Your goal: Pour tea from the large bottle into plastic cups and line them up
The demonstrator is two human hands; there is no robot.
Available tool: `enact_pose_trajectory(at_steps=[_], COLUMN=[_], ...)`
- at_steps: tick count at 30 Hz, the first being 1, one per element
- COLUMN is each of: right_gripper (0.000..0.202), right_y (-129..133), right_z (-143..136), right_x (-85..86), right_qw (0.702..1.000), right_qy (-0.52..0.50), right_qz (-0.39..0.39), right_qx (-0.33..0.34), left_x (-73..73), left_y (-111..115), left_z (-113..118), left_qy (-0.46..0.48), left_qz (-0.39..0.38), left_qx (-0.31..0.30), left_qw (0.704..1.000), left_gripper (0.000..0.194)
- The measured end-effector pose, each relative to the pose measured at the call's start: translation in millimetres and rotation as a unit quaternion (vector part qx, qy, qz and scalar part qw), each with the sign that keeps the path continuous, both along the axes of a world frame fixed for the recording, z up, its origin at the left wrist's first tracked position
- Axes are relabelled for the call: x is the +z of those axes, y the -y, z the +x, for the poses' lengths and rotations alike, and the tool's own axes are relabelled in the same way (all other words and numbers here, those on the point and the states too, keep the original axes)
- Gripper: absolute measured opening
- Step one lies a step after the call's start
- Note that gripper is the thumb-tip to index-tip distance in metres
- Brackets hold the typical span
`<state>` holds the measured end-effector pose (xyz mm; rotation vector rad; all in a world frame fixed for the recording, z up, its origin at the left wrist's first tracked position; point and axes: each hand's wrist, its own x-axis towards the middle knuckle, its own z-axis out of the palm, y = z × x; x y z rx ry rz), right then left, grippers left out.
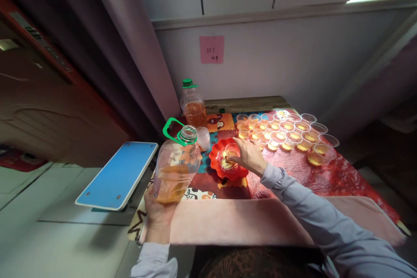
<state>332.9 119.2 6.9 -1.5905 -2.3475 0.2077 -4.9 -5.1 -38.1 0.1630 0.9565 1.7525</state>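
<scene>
My left hand [159, 210] grips a large clear plastic jug [174, 173] low on its body. The jug is uncapped, has a green handle round its neck, and holds amber liquid in its lower part. With my right hand [250, 155] I hold a small clear plastic cup [232, 152] over a red scalloped bowl [216, 163]. Some amber liquid shows at the cup. Right of the bowl stand several clear cups [293, 137] with amber liquid, packed in rows.
A second jug [194, 110] with a green cap stands at the back left. Near it are a stack of cups [203, 138] and a loose green cap [222, 110]. A pink towel [241, 221] lines the table's front edge. A blue stool [120, 173] stands on the left.
</scene>
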Motion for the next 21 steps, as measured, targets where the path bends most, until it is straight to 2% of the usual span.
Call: enact_pose_trajectory(at_steps=[3,8,13,17,21], right_gripper=[0.076,0.080,0.072,0.076,0.076], right_y=[-4.0,-13.0,-13.4,1.4,21.3], right_z=[-0.3,3.4,13.9,32.5,63.2], right_x=[-0.3,1.6,4.7,16.9,37.3], right_qw=[1.000,0.996,0.990,0.983,0.978], right_qy=[-0.015,-0.064,-0.141,-0.183,-0.201], right_qz=[-0.027,-0.058,-0.024,0.028,0.042], right_qx=[-0.005,-0.025,-0.012,-0.013,-0.045], left_x=[1.4,3.5,4.7,0.0,-4.2], left_y=[-0.2,0.6,0.1,-3.2,-6.9], left_z=[2.3,0.7,-0.9,-4.4,-9.2], left_qy=[-0.002,0.024,0.047,0.047,0.056], left_qz=[0.039,0.046,0.056,0.062,0.060], left_qx=[-0.012,-0.012,-0.016,-0.020,-0.016], left_qw=[0.999,0.999,0.997,0.997,0.996], left_gripper=[0.062,0.063,0.069,0.073,0.071])
